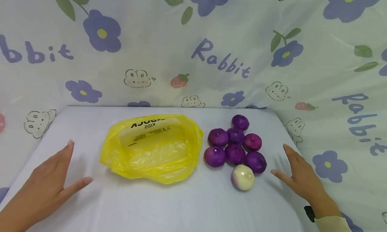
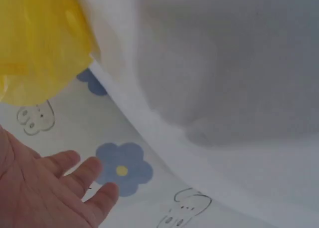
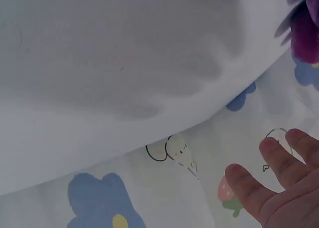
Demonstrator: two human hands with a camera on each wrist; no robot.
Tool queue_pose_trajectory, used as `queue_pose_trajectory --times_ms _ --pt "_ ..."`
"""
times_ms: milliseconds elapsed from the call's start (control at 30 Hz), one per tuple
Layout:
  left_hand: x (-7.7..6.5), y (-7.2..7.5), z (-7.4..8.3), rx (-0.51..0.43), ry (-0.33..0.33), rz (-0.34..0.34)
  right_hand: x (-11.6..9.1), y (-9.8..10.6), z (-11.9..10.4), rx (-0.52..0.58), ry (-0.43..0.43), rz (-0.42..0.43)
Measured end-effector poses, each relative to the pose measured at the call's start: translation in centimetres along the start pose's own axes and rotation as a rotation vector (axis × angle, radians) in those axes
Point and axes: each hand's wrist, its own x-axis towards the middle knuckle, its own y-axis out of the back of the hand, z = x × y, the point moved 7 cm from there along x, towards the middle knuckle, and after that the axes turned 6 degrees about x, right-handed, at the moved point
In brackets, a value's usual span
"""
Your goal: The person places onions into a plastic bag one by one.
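A yellow plastic bag lies spread with its mouth open near the middle of the table, dark print on its inner wall. To its right sits a cluster of several purple onions, with one pale, whitish onion at the near side. My left hand is held left of the bag, fingers extended and thumb apart, holding nothing. Right of the onions, my right hand is likewise spread and holds nothing. The left wrist view shows the bag's edge beyond the fingers; purple onions appear at the right wrist view's edge.
The table is covered in white cloth. Behind it and along the right side hangs a pale curtain printed with blue flowers, rabbits and lettering. A dark band shows at the right wrist beside a light sleeve.
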Motion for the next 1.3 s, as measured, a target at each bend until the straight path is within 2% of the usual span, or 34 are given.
queue_pose_trajectory --times_ms 133,333,500,1000,1133,1300 --pt "0.4 -0.1 0.5 -0.011 0.028 -0.018 -0.1 -0.5 -0.3 0.040 -0.021 -0.020" --pt "0.7 0.4 1.5 -0.081 0.019 0.007 0.0 -0.9 -1.5 0.044 0.001 -0.010" --pt "1.2 0.5 2.1 -0.113 0.031 -0.001 -0.2 -1.0 -2.4 0.056 -0.003 -0.005" --pt "2.4 -0.3 2.8 -0.065 0.109 -0.123 -1.2 -1.7 -5.7 0.073 0.081 0.054" --pt "2.5 -0.1 3.1 -0.068 0.102 -0.116 -1.3 -1.8 -6.3 0.060 0.103 0.064" --pt "2.5 0.3 3.7 -0.098 0.076 -0.062 -1.4 -2.1 -6.9 0.050 0.103 0.051"
